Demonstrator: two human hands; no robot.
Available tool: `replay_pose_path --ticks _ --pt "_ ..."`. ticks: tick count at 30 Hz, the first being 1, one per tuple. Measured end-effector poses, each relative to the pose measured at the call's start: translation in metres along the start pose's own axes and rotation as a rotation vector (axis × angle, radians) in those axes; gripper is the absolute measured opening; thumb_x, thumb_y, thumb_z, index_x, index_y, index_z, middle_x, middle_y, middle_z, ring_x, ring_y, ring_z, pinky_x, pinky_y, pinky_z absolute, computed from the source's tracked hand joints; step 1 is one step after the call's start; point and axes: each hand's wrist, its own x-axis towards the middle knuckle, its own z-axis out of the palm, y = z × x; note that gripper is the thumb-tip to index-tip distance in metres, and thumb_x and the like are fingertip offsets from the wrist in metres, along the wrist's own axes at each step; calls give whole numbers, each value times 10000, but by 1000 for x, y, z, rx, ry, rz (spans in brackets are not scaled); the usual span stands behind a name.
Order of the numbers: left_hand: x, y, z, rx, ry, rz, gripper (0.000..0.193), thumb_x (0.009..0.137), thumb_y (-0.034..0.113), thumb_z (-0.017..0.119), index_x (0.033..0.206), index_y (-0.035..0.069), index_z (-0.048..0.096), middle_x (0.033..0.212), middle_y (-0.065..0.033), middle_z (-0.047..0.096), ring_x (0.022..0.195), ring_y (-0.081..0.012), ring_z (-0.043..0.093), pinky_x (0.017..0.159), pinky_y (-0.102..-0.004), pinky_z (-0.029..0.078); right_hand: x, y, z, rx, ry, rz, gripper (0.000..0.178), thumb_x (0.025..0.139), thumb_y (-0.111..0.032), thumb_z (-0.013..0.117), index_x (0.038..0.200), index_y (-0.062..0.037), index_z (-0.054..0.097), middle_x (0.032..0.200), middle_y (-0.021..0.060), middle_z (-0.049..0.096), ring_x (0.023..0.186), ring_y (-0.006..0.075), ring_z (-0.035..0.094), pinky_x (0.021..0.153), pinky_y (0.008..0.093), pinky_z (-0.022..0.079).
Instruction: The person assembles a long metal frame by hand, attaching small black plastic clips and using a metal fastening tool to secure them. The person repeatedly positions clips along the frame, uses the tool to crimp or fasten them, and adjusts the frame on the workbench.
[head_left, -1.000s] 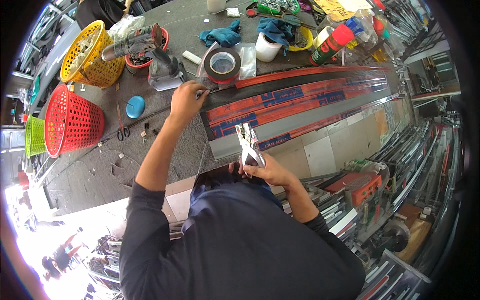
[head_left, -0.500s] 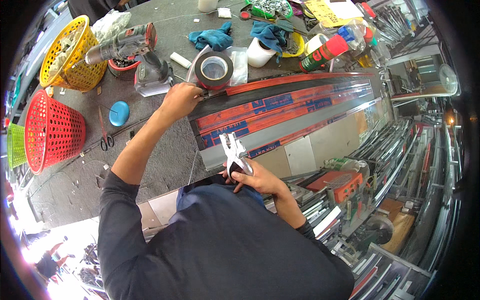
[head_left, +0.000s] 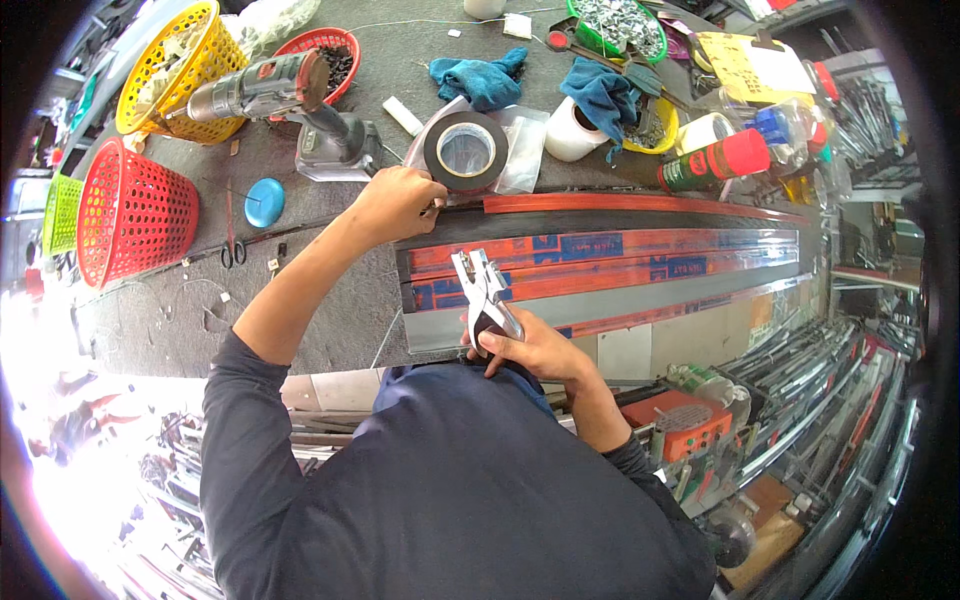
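Right hand [head_left: 542,350]: fingers clamped around silver punch pliers [head_left: 484,296]
Left hand [head_left: 402,205]: fingers curled, contents unclear, near-left of tape roll [head_left: 467,184]

A head-worn fisheye (fairly near) looks down on the workbench [head_left: 345,308], lower-left detail perhaps lost in glare.

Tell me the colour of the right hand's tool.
The tool is mostly silver; head view shows it.

Left arm [head_left: 325,275] extended forward, left hand [head_left: 403,205] curled, back upward. Right arm [head_left: 600,415] bent at elbow, right hand [head_left: 535,347] closed in a grip before the torso [head_left: 450,480].
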Motion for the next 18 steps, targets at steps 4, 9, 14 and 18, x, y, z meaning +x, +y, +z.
replay_pose_path --ticks 4,9,14,18 --pt "5 10 -3 51 -19 -42 106 851 127 798 941 81 830 947 -122 796 905 -384 793 818 -516 639 5 -9 -22 26 -38 18 502 1147 -450 692 1391 -18 622 1231 116 710 1094 215 726 803 402 705" --pt "-13 20 1 124 30 -53 182 843 103 807 1019 89 762 1048 -83 772 939 -363 765 788 -484 638 11 -22 -32 61 -43 149 483 1166 -440 657 1426 -36 608 1247 127 716 1090 232 752 784 425 719" --pt "-43 44 7 66 348 55 342 792 124 875 1088 117 704 1094 -65 755 941 -300 756 761 -462 635 21 -39 -17 28 -8 223 477 1161 -453 664 1391 -39 611 1221 119 714 1066 222 752 762 439 726" --pt "-54 51 9 23 503 125 428 728 93 919 1123 105 755 1133 -39 759 936 -262 759 740 -410 641 25 -54 0 -25 21 276 498 1153 -479 671 1379 -40 597 1219 107 694 1031 197 728 759 429 733"
